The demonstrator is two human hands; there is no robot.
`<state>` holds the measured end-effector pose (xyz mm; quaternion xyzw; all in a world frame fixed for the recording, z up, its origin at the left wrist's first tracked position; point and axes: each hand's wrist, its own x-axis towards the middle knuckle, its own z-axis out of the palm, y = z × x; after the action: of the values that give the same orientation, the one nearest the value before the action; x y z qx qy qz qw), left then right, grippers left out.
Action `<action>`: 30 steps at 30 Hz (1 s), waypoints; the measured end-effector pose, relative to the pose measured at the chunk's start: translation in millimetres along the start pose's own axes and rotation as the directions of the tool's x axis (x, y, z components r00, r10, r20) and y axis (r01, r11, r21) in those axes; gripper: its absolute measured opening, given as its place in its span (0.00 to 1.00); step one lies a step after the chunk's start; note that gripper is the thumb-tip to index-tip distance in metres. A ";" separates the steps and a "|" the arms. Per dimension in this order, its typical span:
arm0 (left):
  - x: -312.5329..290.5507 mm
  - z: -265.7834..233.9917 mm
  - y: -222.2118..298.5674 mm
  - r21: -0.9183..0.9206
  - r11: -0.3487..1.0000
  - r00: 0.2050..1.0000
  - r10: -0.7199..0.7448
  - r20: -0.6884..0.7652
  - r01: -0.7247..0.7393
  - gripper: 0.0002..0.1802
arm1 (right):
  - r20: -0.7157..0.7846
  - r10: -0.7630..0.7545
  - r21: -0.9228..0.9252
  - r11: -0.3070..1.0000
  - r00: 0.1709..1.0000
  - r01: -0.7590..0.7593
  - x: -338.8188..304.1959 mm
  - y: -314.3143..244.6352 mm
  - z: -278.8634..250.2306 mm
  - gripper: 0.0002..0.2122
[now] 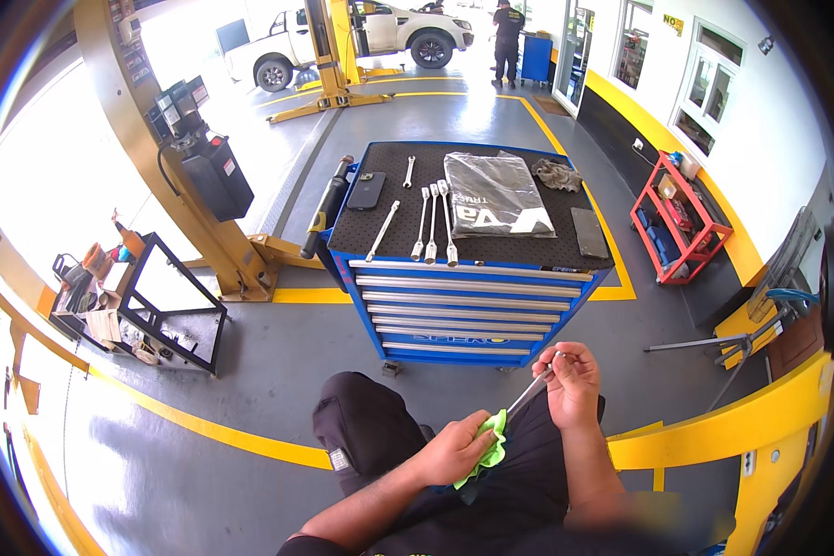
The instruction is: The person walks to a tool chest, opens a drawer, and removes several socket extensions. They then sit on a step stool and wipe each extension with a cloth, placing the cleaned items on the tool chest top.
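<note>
My left hand [456, 448] is closed around a bright green cloth [494, 447], which wraps the lower part of a slim silver wrench [530, 393]. The fingers of my right hand [573, 382] pinch the wrench's upper end, so its head is mostly hidden. Both hands are above my lap, on the near side of a blue tool cart [473, 306]. On the cart's black top lie three double-ended socket wrenches [433, 224] side by side, a longer wrench [383, 231] and a short wrench [410, 171].
The cart top also bears a phone [367, 191], a black plastic bag [498, 196], a grey rag [557, 174] and a dark flat object [588, 232]. A black work trolley [215, 335] stands left, a red shelf cart [663, 222] right. Behind are a yellow lift post [329, 56], a white pickup [389, 32] and a person [508, 42].
</note>
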<state>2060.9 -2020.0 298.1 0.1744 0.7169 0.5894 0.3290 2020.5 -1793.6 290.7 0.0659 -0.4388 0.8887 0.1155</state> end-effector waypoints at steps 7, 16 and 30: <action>-12.4 2.3 -1.8 -0.035 0.971 0.929 0.214 -0.301 -0.235 0.13 | -0.295 0.076 0.022 0.997 0.952 -0.072 -1.5 16.2 -25.4 0.07; 3.0 -1.8 -31.2 0.266 0.913 0.681 0.407 -0.609 -0.308 0.10 | -0.419 0.132 0.068 0.991 0.898 -0.114 -8.3 19.4 -18.1 0.07; -3.2 -16.1 -23.1 -0.883 0.334 0.929 0.282 -0.241 -0.331 0.17 | -0.398 0.176 0.182 0.977 0.900 -0.111 -12.2 31.4 1.7 0.05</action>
<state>2055.5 -2039.5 278.2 0.0845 0.2383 0.9380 0.2373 2024.0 -1815.2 265.1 -0.1468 -0.3380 0.9199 0.1339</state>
